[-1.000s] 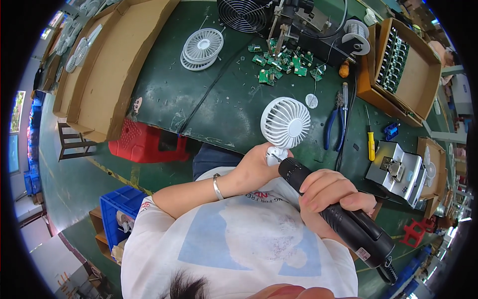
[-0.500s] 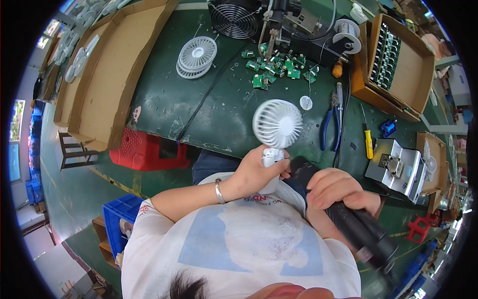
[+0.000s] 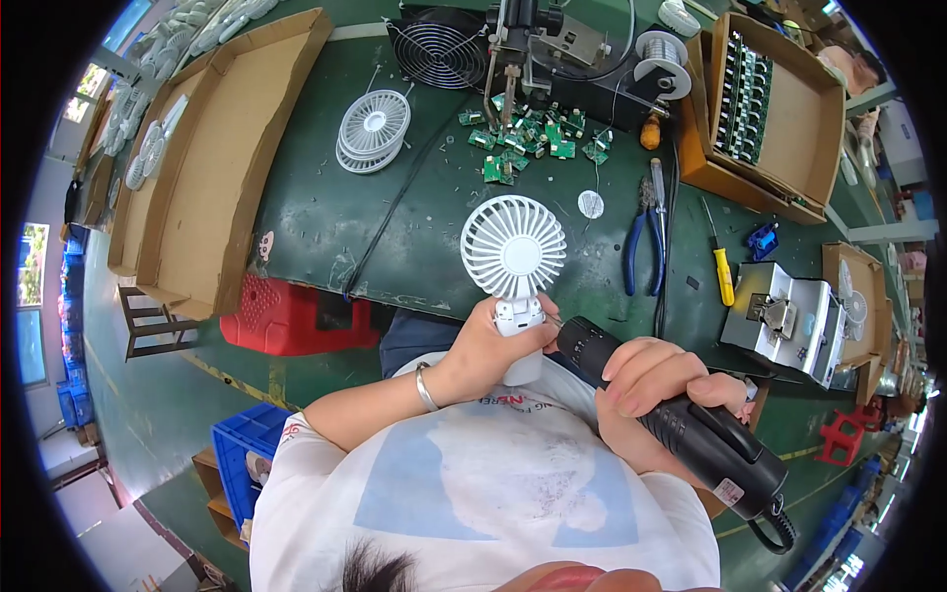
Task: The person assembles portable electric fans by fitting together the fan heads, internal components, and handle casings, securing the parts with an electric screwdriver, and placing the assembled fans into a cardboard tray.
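My left hand [image 3: 490, 342] is closed around the neck and handle of a white handheld fan [image 3: 514, 249], whose round slatted head stands above my fingers. In my right hand [image 3: 663, 383] is a black electric screwdriver [image 3: 712, 442], gripped around its body with a coiled cord at its rear end. The tool's thin bit points at the fan's neck beside my left thumb. Whether the bit touches a screw there is too small to tell.
Green circuit boards [image 3: 533, 138] lie in a heap at the back of the green table [image 3: 326, 227]. White fan grilles [image 3: 374, 131], blue-handled pliers [image 3: 645, 242], a yellow screwdriver [image 3: 723, 271], a metal fixture [image 3: 781, 318] and cardboard trays [image 3: 202, 187] surround the work area.
The fan has turned to show its head more squarely and shifted left in the view. The electric screwdriver's tip has come round to the fan's neck. Both hands keep their hold.
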### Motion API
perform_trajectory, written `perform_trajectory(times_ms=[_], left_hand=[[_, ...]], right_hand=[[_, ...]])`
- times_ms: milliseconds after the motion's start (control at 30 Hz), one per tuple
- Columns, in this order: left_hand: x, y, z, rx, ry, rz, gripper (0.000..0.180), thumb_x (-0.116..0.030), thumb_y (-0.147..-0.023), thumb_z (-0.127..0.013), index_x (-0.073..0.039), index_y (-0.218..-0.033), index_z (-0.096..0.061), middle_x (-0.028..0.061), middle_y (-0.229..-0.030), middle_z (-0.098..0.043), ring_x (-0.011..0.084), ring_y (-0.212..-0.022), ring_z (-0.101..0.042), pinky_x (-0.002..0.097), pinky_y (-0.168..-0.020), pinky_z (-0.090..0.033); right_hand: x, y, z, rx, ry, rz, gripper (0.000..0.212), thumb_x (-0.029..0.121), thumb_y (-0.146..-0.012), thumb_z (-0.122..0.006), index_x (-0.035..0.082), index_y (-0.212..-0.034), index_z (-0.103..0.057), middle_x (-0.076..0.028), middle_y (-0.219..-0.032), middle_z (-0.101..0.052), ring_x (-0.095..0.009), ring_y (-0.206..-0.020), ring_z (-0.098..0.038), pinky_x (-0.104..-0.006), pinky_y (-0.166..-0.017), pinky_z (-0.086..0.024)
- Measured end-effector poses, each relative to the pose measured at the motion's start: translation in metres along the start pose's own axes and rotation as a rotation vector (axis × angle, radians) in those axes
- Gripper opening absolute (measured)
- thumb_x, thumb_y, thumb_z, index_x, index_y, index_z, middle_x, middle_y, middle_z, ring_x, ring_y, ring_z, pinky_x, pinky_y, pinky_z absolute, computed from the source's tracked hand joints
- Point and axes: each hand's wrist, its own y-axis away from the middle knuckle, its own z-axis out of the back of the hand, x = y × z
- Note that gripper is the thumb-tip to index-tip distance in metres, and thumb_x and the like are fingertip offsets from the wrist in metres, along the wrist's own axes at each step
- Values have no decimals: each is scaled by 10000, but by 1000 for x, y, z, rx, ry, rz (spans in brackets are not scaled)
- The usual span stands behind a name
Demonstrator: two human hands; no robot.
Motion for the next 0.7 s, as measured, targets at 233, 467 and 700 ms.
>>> perform_trajectory(times_ms=[233, 467, 700], left_hand=[[3, 0, -2, 12, -142, -56, 169, -29, -869, -631, -14, -1030, -581, 31, -895, -645, 99, -842, -628, 255, -790, -521], [4, -1, -8, 1, -90, -29, 190, -43, -875, -629, -8, -1051, -564, 60, -899, -649, 117, -828, -635, 264, -765, -526], [-5, 5, -11, 56, 97, 75, 243, -113, -888, -612, 3, -1093, -551, 106, -918, -659, 142, -759, -624, 264, -688, -511]], right_hand=[[-7, 4, 15, 127, -15, 5, 419, 494, -930, -482, 106, -1080, -437, -97, -672, -575, -219, -536, -546, -379, -543, -474], [5, 2, 10, 77, 137, 12, 380, 468, -934, -487, 102, -1008, -414, -90, -659, -555, -233, -537, -533, -398, -548, -472], [-13, -20, 52, -297, 185, 132, 857, 845, -752, -376, 64, -1086, -490, -63, -660, -528, -194, -598, -509, -401, -703, -452]])
